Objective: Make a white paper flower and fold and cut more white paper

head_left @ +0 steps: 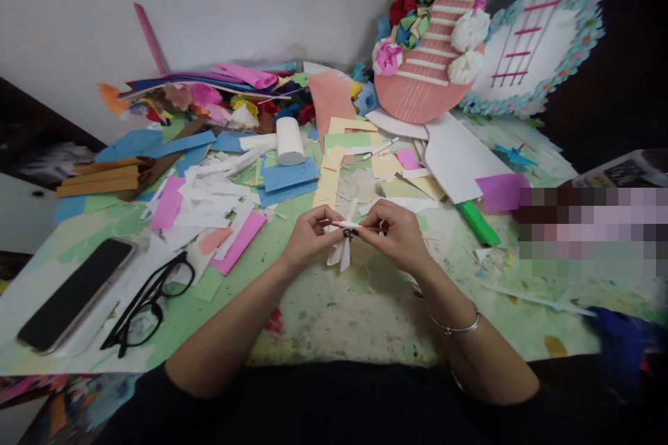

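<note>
Both my hands meet over the middle of the table. My left hand (312,235) pinches a small white paper piece (342,250) whose strips hang down between the hands. My right hand (394,233) is closed on the same piece and on a thin stick (348,224) that runs across it. A dark spot shows on the paper where the fingertips meet. A thin bangle (459,326) circles my right wrist.
A phone (73,294) and black glasses (149,306) lie at the front left. Pink, blue and white paper scraps (209,201) cover the left half. A white roll (289,140), a green marker (477,222) and a paper guitar with paper flowers (433,49) stand behind.
</note>
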